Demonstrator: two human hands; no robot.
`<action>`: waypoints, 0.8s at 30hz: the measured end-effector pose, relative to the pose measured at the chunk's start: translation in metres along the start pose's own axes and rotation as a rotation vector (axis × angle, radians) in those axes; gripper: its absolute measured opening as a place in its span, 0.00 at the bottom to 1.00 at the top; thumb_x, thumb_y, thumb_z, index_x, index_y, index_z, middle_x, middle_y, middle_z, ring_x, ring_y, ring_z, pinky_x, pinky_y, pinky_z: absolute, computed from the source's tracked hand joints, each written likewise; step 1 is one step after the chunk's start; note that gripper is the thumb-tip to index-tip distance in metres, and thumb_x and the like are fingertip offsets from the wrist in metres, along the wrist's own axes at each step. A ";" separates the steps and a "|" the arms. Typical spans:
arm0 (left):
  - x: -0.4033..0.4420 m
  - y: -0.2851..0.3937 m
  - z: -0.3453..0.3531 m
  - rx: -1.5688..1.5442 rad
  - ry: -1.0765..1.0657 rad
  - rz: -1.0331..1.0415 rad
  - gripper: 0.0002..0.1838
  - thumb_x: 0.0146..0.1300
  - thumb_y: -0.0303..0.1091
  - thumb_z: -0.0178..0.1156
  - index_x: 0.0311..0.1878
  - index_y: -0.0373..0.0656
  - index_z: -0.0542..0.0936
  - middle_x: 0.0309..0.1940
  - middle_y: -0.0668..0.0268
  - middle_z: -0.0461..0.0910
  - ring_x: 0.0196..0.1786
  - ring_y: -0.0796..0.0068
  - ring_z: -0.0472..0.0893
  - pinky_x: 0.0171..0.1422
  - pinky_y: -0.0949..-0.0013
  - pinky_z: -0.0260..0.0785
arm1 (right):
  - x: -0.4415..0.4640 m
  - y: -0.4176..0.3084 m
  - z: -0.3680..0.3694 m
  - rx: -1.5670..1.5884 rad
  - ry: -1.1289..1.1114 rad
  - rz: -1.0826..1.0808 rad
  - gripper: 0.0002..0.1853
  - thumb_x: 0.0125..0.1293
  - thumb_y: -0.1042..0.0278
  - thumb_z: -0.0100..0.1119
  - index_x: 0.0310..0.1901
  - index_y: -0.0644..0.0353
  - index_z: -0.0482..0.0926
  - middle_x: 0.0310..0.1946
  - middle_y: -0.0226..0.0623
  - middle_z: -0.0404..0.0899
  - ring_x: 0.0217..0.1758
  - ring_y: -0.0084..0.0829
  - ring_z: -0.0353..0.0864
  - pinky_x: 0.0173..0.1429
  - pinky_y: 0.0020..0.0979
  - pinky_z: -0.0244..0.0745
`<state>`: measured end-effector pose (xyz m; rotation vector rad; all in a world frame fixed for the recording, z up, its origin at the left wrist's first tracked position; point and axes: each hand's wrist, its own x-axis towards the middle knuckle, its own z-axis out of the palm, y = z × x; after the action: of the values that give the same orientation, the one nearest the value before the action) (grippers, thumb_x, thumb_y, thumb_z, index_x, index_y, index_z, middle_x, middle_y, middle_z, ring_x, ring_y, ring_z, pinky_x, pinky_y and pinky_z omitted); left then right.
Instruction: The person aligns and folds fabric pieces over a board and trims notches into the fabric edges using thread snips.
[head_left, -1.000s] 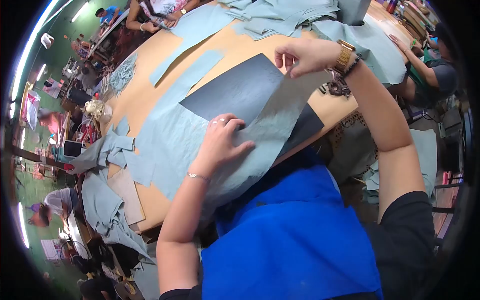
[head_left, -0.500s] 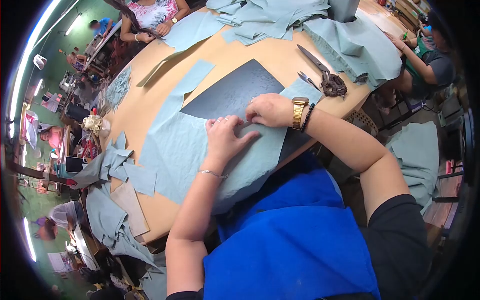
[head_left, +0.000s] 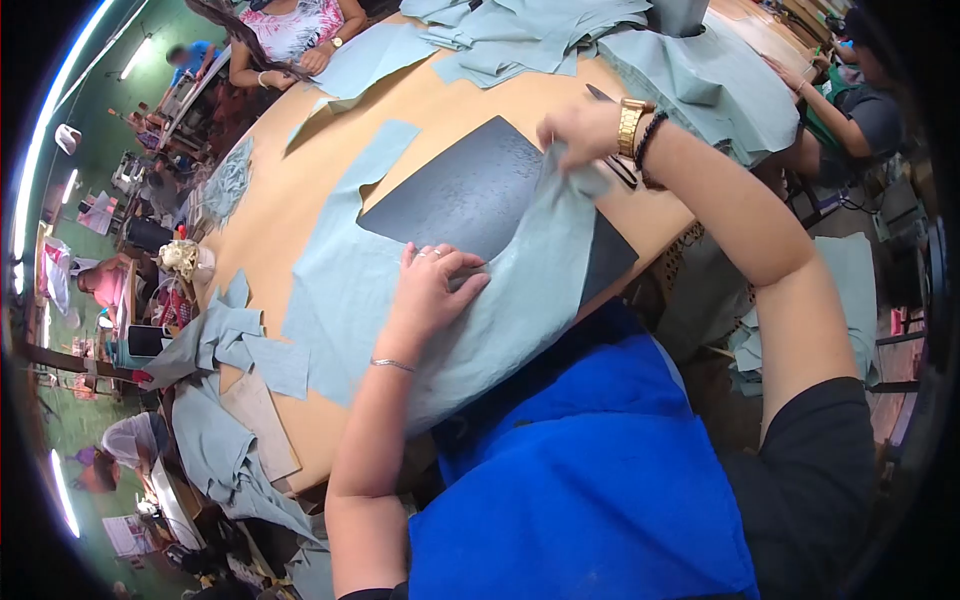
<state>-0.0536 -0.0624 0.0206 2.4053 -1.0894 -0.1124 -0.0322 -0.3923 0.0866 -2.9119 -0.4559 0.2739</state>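
Note:
A light green-grey fabric piece (head_left: 520,290) lies over a dark flat board (head_left: 450,195) at the table's near edge. Bent fingers of my left hand (head_left: 432,285), with rings on them, press and grip the fabric at its inner edge, the thumb close by. My right hand (head_left: 590,135), wearing a gold watch (head_left: 632,125) and dark beads, is slightly blurred. It is closed on the fabric's right end, which is raised and gathered above the board. Scissors behind the right hand are mostly hidden by it and the wrist.
On the tan table (head_left: 285,200) lie fabric scraps (head_left: 275,362), a thread-like heap (head_left: 230,180) and a fabric pile (head_left: 520,40) at the far side. Co-workers sit across (head_left: 300,30) and at right (head_left: 850,110). More fabric (head_left: 835,300) hangs low at right.
My right hand has moved up and right, pulling the fabric's right end off the board and baring its right corner. My left hand has shifted slightly down-left, thumb nearer the fingers.

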 end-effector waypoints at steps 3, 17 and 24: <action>0.003 0.010 0.012 0.003 0.028 -0.047 0.08 0.61 0.42 0.69 0.38 0.50 0.85 0.37 0.72 0.82 0.47 0.68 0.79 0.77 0.39 0.45 | 0.015 0.019 -0.001 -0.506 0.758 -0.126 0.16 0.60 0.66 0.66 0.50 0.56 0.80 0.46 0.40 0.82 0.46 0.43 0.83 0.50 0.39 0.79; 0.006 -0.007 0.006 -0.012 0.004 0.013 0.05 0.63 0.38 0.66 0.41 0.54 0.85 0.36 0.73 0.80 0.47 0.69 0.79 0.77 0.32 0.42 | -0.012 -0.075 0.079 0.391 0.098 -0.286 0.10 0.61 0.72 0.63 0.45 0.61 0.81 0.41 0.41 0.80 0.46 0.44 0.81 0.53 0.40 0.76; 0.010 -0.023 0.001 0.136 0.039 0.176 0.08 0.62 0.38 0.66 0.44 0.62 0.86 0.38 0.78 0.81 0.48 0.72 0.81 0.77 0.35 0.50 | -0.022 -0.071 0.101 0.346 0.350 -0.373 0.05 0.60 0.76 0.62 0.39 0.59 0.82 0.39 0.39 0.79 0.41 0.41 0.80 0.47 0.38 0.77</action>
<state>-0.0312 -0.0568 0.0099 2.4043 -1.3224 0.0704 -0.0941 -0.3174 0.0069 -2.4082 -0.7838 -0.1906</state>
